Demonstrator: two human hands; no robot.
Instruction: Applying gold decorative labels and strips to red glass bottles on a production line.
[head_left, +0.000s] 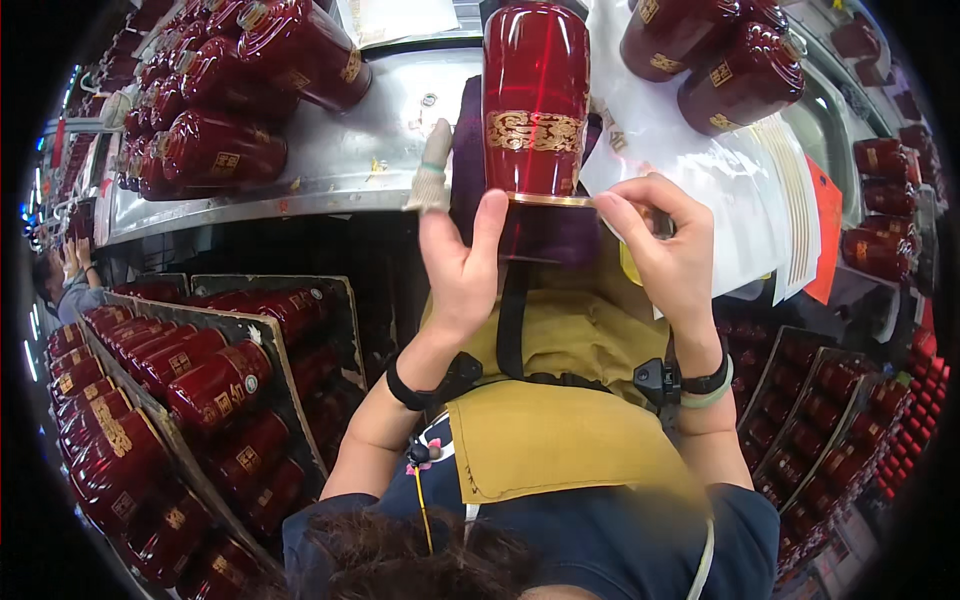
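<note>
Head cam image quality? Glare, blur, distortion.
Head view: black fisheye rim, metal table edge bowing; head view: glare on that table and the white plastic sheets, highlights down the upright red bottle; head view: hazy smear at the tan apron's lower right.

Gold char. labels (226, 161) on dk-red btls. (212, 140), wording unclear

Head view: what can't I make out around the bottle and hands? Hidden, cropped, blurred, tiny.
All in the head view:
- Gold-banded dark red bottle: far end, cropped by the upper edge; underside, hidden by its own body.
- Dark purple cloth: middle, hidden by the bottle.
- Right hand: lower fingers, hidden by the hand itself.
- Mustard apron: edge near the right elbow, blurred.
- Co-worker's hands: too small at the left rim.
</note>
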